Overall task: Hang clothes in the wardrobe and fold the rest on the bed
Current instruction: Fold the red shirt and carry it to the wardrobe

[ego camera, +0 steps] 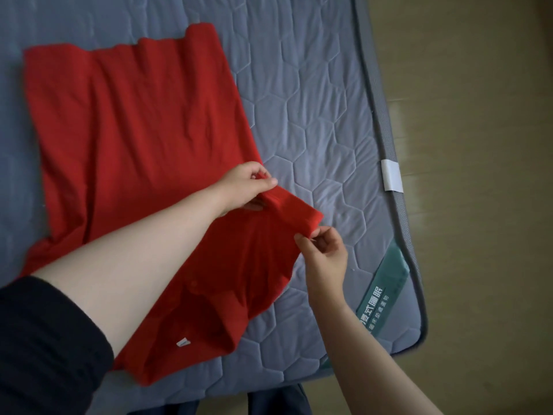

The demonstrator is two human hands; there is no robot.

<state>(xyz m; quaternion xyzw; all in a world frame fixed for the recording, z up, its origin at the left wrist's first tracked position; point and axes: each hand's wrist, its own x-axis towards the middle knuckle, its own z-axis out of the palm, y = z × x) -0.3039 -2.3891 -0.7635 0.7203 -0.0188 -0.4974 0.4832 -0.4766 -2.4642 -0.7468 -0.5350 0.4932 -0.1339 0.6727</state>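
Nearest to us, our rolled-up black fabric sleeve (pixel 45 348) sits at the elbow of the left arm, which reaches out across the red short-sleeved cotton polo shirt (pixel 134 139). The shirt lies spread flat on the blue-grey quilted mattress (pixel 314 100), collar end towards us and hem far from us. At the shirt's near end the folded collar (pixel 209 322) lies open, and a small white neck tag (pixel 182 342) shows inside it.

Just off the shirt's right edge, our right hand (pixel 324 250) pinches the cuff end of the shirt's right short sleeve (pixel 296 209) between thumb and forefinger, with the other fingers curled loosely behind. A little farther along that same sleeve, where it joins the shirt's body, our left hand (pixel 248 187) grips a raised fold of red cloth between its thumb and curled fingers. The sleeve is stretched between the two hands and lifted slightly off the mattress.

Beyond the hands, the shirt's body runs away from us, lightly wrinkled, with its hem wavy at the far end.

To the right of the shirt, near the mattress corner, lies a teal printed label (pixel 380 301) with white characters. Farther along that edge, a white cloth tab (pixel 391 179) wraps the grey piping. Past the edge is the tan floor (pixel 478 145).
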